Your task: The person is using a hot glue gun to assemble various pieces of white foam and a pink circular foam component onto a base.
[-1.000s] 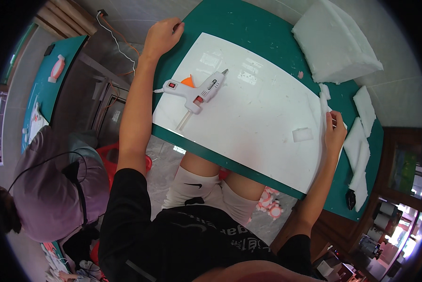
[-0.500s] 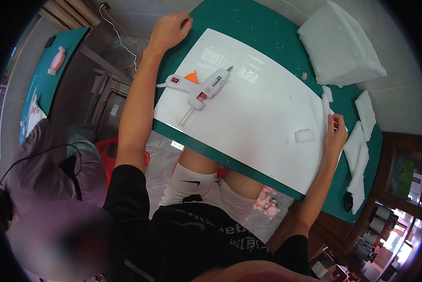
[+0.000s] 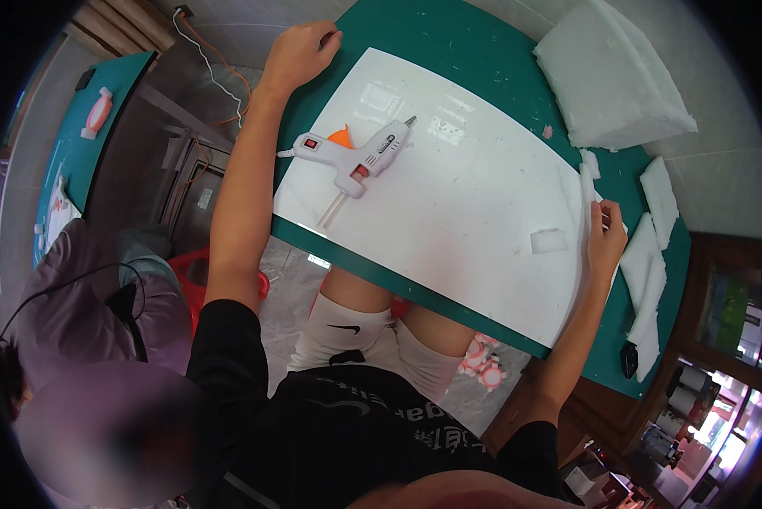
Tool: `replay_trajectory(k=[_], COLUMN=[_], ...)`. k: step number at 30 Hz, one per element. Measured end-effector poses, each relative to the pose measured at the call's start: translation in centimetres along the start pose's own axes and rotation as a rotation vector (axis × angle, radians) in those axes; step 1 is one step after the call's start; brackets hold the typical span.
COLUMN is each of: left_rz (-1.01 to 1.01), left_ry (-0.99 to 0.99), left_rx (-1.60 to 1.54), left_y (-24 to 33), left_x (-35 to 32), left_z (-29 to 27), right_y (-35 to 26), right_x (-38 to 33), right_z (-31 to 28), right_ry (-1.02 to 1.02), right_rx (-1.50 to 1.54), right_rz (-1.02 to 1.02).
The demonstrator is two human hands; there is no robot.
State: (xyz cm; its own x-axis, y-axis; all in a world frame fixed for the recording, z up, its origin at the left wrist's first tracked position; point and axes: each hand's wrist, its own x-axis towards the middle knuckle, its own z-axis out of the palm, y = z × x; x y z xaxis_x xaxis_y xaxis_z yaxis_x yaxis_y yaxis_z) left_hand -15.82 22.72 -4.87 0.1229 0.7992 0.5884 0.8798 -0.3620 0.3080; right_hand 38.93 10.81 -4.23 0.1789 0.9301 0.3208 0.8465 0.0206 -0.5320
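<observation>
My left hand [image 3: 303, 55] rests as a loose fist on the green table [image 3: 432, 25], past the far left corner of a white board [image 3: 474, 204]. On the board lies a white glue gun [image 3: 355, 157] with an orange trigger, its nozzle pointing away to the right and a clear glue stick out of its back. At the board's right edge my right hand [image 3: 605, 242] has its fingers curled in. A bit of white shows between them, too small to name. A narrow white padding strip [image 3: 588, 182] runs along the edge beside it. A small white padding square [image 3: 549, 242] lies nearby.
A big block of white padding [image 3: 614, 76] stands at the far right. Long padding pieces [image 3: 644, 288] and a small black object [image 3: 628, 360] lie right. Pink-and-white items [image 3: 482, 365] are on the floor. Another person [image 3: 92, 297] sits at left by a second green table [image 3: 71, 161].
The whole view has shifted very slightly. Both hands, the glue gun and the padding keep their places on the table.
</observation>
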Motion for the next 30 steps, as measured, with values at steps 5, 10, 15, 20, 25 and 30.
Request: replay_trajectory(k=[5,10,15,20,25,30], left_rz=[0.019,0.023,-0.005,-0.020,-0.028,-0.044], left_ry=[-0.001,-0.007,-0.036,-0.053,-0.039,-0.077], left_rx=[-0.054,-0.039,-0.065,-0.059,-0.073,-0.039], left_y=[0.7,-0.1,0.0,0.4,0.8,0.4], left_x=[0.6,0.1,0.4,0.5,0.6,0.6], left_z=[0.7,0.1,0.0,0.3,0.0,-0.3], right_y=[1.0,0.4,0.3,-0.3,0.4,0.6], right_x=[-0.1,0.1,0.2,-0.2,-0.2,0.1], right_z=[-0.4,0.4,0.0,-0.5,-0.3,-0.4], right_ry=[0.014,0.030,-0.068,-0.068,-0.071,-0.216], right_rx=[0.006,0.102,0.163,0.118,0.155,0.387], right_rz=[0.032,-0.014,0.042,0.033,-0.066,-0.088])
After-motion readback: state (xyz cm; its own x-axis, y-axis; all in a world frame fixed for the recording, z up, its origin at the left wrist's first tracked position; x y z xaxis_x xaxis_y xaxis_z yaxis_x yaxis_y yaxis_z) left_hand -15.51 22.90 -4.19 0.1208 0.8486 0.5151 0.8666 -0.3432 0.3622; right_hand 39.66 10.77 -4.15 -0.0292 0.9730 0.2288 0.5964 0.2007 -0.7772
